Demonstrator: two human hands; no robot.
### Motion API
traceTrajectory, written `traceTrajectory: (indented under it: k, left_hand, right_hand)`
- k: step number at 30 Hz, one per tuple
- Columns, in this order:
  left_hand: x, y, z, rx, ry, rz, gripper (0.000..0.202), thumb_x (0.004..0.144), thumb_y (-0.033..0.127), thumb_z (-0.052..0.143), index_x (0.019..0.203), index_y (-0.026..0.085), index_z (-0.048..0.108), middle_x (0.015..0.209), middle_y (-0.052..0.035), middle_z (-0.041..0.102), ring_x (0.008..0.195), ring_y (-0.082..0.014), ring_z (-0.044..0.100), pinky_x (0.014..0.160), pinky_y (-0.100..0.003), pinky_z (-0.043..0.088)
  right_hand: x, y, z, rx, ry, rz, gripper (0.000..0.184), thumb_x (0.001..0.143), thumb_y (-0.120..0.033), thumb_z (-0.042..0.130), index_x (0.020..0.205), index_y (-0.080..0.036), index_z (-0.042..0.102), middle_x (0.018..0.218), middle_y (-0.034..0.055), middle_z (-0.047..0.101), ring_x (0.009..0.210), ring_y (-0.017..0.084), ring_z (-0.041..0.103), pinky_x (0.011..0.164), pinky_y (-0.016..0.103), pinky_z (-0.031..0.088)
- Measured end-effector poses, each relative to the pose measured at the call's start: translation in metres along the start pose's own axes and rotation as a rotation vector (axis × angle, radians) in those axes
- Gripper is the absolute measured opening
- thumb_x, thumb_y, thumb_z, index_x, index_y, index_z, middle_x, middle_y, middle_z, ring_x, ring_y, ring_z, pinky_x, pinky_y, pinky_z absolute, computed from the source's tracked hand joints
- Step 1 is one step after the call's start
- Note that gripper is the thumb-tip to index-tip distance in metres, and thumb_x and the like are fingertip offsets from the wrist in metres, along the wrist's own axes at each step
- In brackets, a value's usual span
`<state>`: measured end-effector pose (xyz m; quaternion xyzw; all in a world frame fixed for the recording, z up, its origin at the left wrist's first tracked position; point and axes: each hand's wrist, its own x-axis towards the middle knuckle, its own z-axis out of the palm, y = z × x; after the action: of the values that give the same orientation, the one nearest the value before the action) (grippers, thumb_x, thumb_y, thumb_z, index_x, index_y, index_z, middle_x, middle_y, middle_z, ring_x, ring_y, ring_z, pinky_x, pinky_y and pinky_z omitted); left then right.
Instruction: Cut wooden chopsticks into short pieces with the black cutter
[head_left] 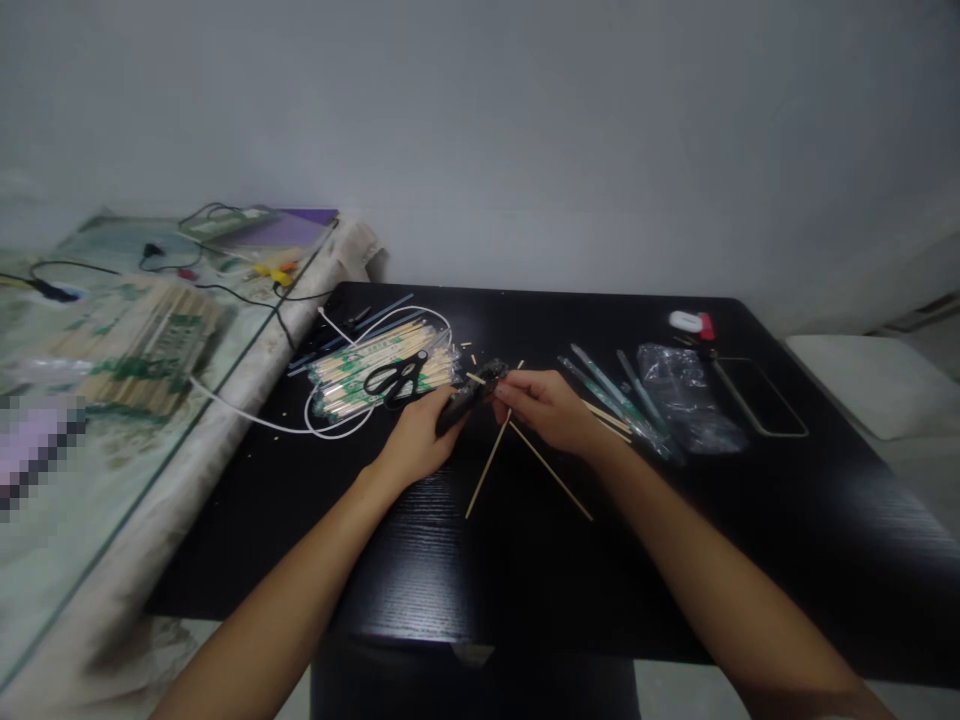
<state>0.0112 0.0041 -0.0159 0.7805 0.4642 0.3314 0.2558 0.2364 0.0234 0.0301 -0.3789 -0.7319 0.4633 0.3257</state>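
Note:
My left hand (417,436) is closed around a black hand tool (456,408) that looks like pliers; its head is dark and blurred. A short wooden piece (475,379) shows beside the tool's head. With fingers pinched close to that head, my right hand (551,408) grips a thin wooden stick (489,468), whose lower end slants down to the left. A second wooden stick (553,472) slants down to the right from below the fingers, so the two spread apart. Whether they are joined is hidden by my hand.
Left of my hands, black scissors (397,380) lie on wrapped chopsticks (360,365), with a white cable (311,432) around them. To the right are empty-looking wrappers (611,388), a plastic bag (686,400), a phone (761,397) and a white case (686,321). A glass-topped table (150,470) adjoins the black table (420,580).

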Motion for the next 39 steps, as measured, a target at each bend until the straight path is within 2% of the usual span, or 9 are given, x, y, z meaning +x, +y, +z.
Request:
traceTrajectory:
  k: [3,7,14,21,25,29,32,36,39]
  left_hand:
    - [0.001,0.001,-0.001,0.001,-0.003,0.003,0.014,0.097,0.025,0.055,0.106,0.019,0.064,0.099,-0.005,0.071,0.088,-0.0194,0.065,0.083,-0.029,0.049]
    - [0.001,0.002,-0.001,0.006,-0.012,0.007,0.013,0.097,0.022,0.054,0.106,0.018,0.063,0.099,-0.0057,0.072,0.087,-0.019,0.065,0.083,-0.029,0.048]
    - [0.001,0.0,0.0,0.054,-0.043,-0.079,0.007,0.093,0.016,0.056,0.099,0.02,0.058,0.084,-0.0031,0.068,0.072,-0.0178,0.063,0.07,-0.027,0.043]
    - [0.002,-0.001,0.003,0.113,-0.093,-0.175,0.007,0.097,0.025,0.054,0.094,0.021,0.059,0.078,-0.0035,0.067,0.066,-0.0196,0.061,0.067,-0.03,0.04]
    - [0.003,-0.003,0.006,0.102,-0.003,-0.259,0.013,0.097,0.03,0.055,0.092,0.02,0.063,0.077,-0.0039,0.068,0.07,-0.0206,0.063,0.069,-0.03,0.043]
    - [0.005,-0.007,0.003,-0.024,0.107,-0.261,0.023,0.097,0.038,0.056,0.089,0.019,0.065,0.081,-0.0029,0.069,0.076,-0.0191,0.063,0.074,-0.03,0.046]
    - [0.006,-0.008,0.004,-0.157,0.147,-0.292,0.028,0.093,0.043,0.059,0.083,0.018,0.064,0.073,-0.0006,0.065,0.069,-0.0164,0.058,0.069,-0.028,0.045]
    - [0.005,-0.003,0.011,-0.416,0.096,-0.365,0.034,0.087,0.051,0.067,0.085,0.017,0.066,0.061,0.0038,0.053,0.054,-0.0111,0.047,0.055,-0.026,0.039]
    - [0.004,0.006,0.015,-0.644,-0.02,-0.408,0.043,0.083,0.057,0.072,0.092,0.015,0.07,0.056,0.0063,0.046,0.046,-0.008,0.038,0.047,-0.024,0.032]
  right_hand:
    - [0.0,-0.001,-0.001,-0.024,-0.006,-0.018,0.042,0.103,-0.041,0.051,0.073,-0.016,0.066,0.059,-0.0049,0.046,0.055,0.01,0.038,0.057,0.025,0.03]
    - [0.0,0.0,-0.002,-0.019,-0.016,-0.05,0.041,0.104,-0.041,0.05,0.075,-0.016,0.065,0.062,-0.0034,0.052,0.058,0.011,0.042,0.059,0.025,0.033]
    - [0.0,0.003,0.001,-0.033,0.032,-0.031,0.036,0.102,-0.041,0.051,0.083,-0.016,0.068,0.067,-0.0013,0.061,0.058,0.011,0.046,0.057,0.024,0.034]
    - [0.004,0.011,0.002,-0.115,0.065,0.083,0.03,0.098,-0.033,0.051,0.083,-0.016,0.071,0.067,-0.0005,0.064,0.053,0.011,0.044,0.053,0.024,0.033]
    - [0.005,0.019,0.003,-0.092,0.083,0.126,0.028,0.098,-0.034,0.05,0.096,-0.016,0.072,0.07,0.0,0.065,0.053,0.011,0.045,0.051,0.024,0.033]
    - [0.003,0.019,0.007,0.038,0.073,0.13,0.03,0.098,-0.03,0.051,0.122,-0.019,0.064,0.072,-0.0026,0.063,0.051,0.01,0.044,0.047,0.023,0.033]
    - [0.002,0.016,0.011,0.13,0.067,0.168,0.029,0.097,-0.027,0.05,0.124,-0.021,0.059,0.073,-0.0028,0.064,0.051,0.01,0.048,0.045,0.022,0.036]
    - [0.002,0.014,0.014,0.259,0.103,0.236,0.024,0.094,-0.029,0.056,0.116,-0.023,0.051,0.076,-0.0019,0.068,0.06,0.013,0.061,0.052,0.024,0.049]
    - [0.003,0.017,0.014,0.361,0.151,0.237,0.032,0.091,-0.036,0.064,0.111,-0.025,0.043,0.079,-0.0018,0.071,0.067,0.015,0.068,0.064,0.03,0.057]
